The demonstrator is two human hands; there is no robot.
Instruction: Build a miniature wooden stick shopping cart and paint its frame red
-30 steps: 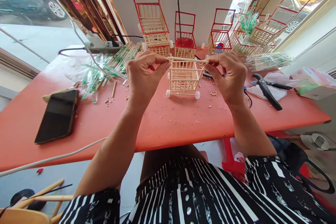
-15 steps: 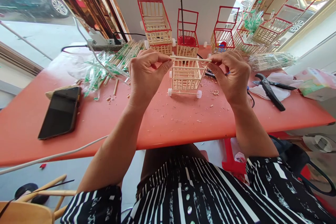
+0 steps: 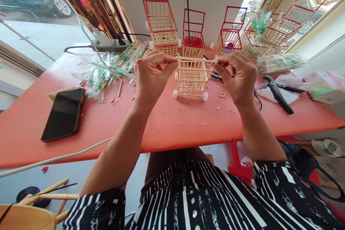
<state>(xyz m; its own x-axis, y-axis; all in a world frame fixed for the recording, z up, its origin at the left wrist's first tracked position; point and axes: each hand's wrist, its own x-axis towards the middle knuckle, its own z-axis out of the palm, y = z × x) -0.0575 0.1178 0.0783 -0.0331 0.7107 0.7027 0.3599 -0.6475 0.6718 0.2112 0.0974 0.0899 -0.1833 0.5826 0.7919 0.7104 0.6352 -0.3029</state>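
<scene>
Stick [image 3: 196, 60] is level over the top of the small wooden cart [image 3: 188, 86], in the middle of the table. Left hand [image 3: 148, 75] has one end pinched between thumb and finger, right hand [image 3: 238, 75] has the other end the same way. Both sets of fingers closed on the stick. Can't tell from here if it touches the cart's top edge or sits just above.

Progress: slatted sides are up, wheels [image 3: 205, 96] are on, cart stands upright. No red on it and no tall handle frame, unlike the red-trimmed carts [image 3: 163, 36] behind, so by that comparison the top part and colour look left to do. Stick not let go yet.

Around it: wood scraps [image 3: 222, 95] on the red table [image 3: 172, 133], pliers [image 3: 277, 95] off to my right, wrapped sticks [image 3: 132, 55] and a phone [image 3: 63, 115] to my left.
</scene>
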